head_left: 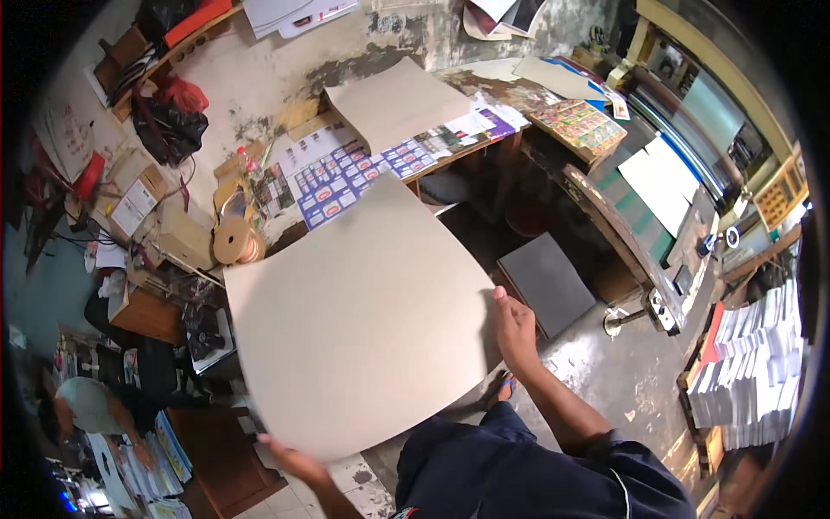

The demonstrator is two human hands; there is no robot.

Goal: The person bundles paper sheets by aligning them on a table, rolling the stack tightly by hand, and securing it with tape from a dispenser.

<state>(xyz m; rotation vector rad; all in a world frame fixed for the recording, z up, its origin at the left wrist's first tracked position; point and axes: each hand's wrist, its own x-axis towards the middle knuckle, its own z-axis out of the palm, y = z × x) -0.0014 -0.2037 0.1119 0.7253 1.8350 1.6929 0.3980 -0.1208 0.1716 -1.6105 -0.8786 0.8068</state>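
A large beige cardboard sheet [363, 320] stretches in front of me, its far corner over the table's printed sheets. My right hand [516, 329] grips its right edge, thumb on the edge and the other fingers mostly hidden. At the lower left corner my left hand [294, 458] pinches the sheet, with its fingers partly hidden underneath. Beyond it, a stack of similar cardboard [398, 99] lies on the table, on top of purple and white printed sheets [346, 177].
To the right stands a machine with a green bed [635, 208] and white paper [661, 182] on it. A dark flat board [546, 284] lies below the table. Paper stacks [748, 372] stand far right. A spool [238, 240] sits left; another person [95, 411] is lower left.
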